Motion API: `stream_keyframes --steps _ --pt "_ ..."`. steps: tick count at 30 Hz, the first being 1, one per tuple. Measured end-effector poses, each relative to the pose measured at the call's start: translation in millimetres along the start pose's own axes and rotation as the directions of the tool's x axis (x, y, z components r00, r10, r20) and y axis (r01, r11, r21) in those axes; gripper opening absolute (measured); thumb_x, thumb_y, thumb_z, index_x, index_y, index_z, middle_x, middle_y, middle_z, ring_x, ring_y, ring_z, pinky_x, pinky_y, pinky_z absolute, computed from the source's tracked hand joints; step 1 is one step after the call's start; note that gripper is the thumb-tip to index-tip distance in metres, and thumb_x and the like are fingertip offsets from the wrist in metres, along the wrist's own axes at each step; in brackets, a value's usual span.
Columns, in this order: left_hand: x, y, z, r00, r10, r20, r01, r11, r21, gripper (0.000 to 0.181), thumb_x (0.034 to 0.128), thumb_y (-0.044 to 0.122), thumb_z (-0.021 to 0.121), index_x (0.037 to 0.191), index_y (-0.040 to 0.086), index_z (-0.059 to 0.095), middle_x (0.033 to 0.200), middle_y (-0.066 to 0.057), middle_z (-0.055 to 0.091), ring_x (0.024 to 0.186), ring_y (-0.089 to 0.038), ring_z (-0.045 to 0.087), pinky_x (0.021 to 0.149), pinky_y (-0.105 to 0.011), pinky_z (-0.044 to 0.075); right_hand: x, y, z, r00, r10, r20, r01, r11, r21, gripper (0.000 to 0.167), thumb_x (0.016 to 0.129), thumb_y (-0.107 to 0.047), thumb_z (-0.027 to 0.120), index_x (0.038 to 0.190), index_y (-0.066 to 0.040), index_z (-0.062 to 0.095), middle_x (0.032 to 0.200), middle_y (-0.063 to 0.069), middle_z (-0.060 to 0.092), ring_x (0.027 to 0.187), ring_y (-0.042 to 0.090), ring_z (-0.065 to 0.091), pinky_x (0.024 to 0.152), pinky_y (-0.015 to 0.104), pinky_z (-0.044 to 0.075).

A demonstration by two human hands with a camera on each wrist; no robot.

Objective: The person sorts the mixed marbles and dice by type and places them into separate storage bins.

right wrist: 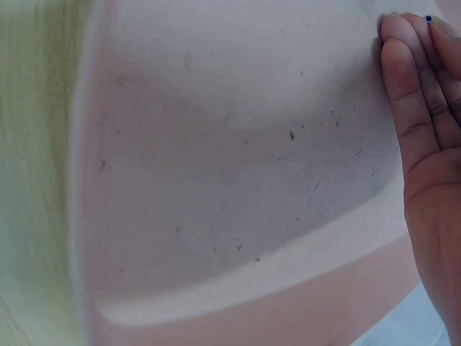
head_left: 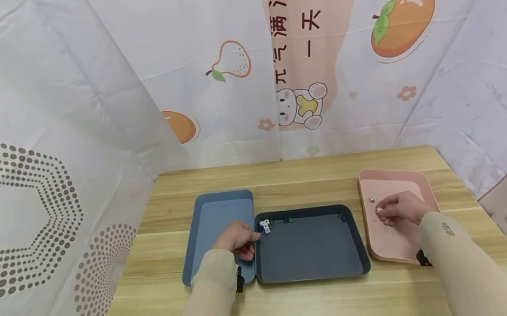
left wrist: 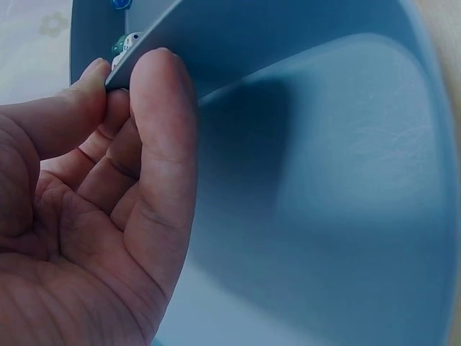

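Note:
My left hand [head_left: 242,238] is at the side where the blue tray [head_left: 190,255] meets the dark grey-blue tray [head_left: 316,278]. Its thumb and index finger pinch the blue tray's rim. Inside the dark tray, by those fingertips, several white dice [head_left: 266,225] sit in the far left corner. Over the pink tray [head_left: 430,191], my right hand [head_left: 402,208] pinches a small white die [head_left: 379,210] between thumb and fingertips; only a bit of it shows in the right wrist view. Another white die [head_left: 372,198] lies just beyond those fingertips.
Small blue and green pieces [head_left: 288,220] lie along the dark tray's far wall, with a few more dark blue and green pieces [head_left: 343,217] at its far right corner. All three trays stand on a wood-grain table [head_left: 325,311]. Printed curtains [head_left: 194,25] hang behind and beside it.

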State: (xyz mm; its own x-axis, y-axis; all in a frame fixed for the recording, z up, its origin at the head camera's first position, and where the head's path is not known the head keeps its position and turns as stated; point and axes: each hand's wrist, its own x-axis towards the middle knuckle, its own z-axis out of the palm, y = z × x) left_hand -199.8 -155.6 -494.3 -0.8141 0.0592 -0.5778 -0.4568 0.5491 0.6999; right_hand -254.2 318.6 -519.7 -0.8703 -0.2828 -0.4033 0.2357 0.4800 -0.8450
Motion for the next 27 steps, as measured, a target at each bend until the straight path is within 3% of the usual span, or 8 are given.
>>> stream_keyframes --steps 8,16,27 --pt "0.8 -0.7 0.3 1.000 -0.003 0.003 0.003 1.000 -0.005 0.027 0.1015 0.018 0.066 0.087 -0.005 0.069 0.061 -0.007 0.061 0.047 -0.015 0.057 0.049 -0.031 0.060 5.6 5.4 -0.7 1.000 0.007 0.000 -0.007 0.999 -0.032 0.024 0.097 0.000 0.067 0.114 0.016 0.065 0.087 0.012 0.074 0.072 0.018 0.070 0.067 0.033 0.064" --pt "3.2 -1.4 0.9 1.000 -0.010 0.001 0.010 1.000 -0.013 0.031 0.1013 0.017 0.065 0.074 0.003 0.064 0.059 -0.008 0.060 0.046 -0.015 0.056 0.046 -0.029 0.058 5.4 5.8 0.5 1.000 -0.003 0.012 0.003 0.999 -0.042 0.026 0.098 0.001 0.064 0.117 0.019 0.063 0.088 0.012 0.074 0.073 0.017 0.070 0.066 0.032 0.063" --pt "2.6 -1.1 0.6 1.000 -0.014 -0.002 0.014 1.000 -0.014 0.036 0.1012 0.017 0.066 0.067 0.008 0.059 0.060 -0.008 0.060 0.046 -0.015 0.056 0.046 -0.029 0.057 5.2 7.9 1.5 1.000 -0.012 0.012 0.012 1.000 -0.027 0.028 0.098 0.001 0.064 0.119 0.020 0.061 0.087 0.011 0.073 0.072 0.017 0.069 0.066 0.031 0.062"
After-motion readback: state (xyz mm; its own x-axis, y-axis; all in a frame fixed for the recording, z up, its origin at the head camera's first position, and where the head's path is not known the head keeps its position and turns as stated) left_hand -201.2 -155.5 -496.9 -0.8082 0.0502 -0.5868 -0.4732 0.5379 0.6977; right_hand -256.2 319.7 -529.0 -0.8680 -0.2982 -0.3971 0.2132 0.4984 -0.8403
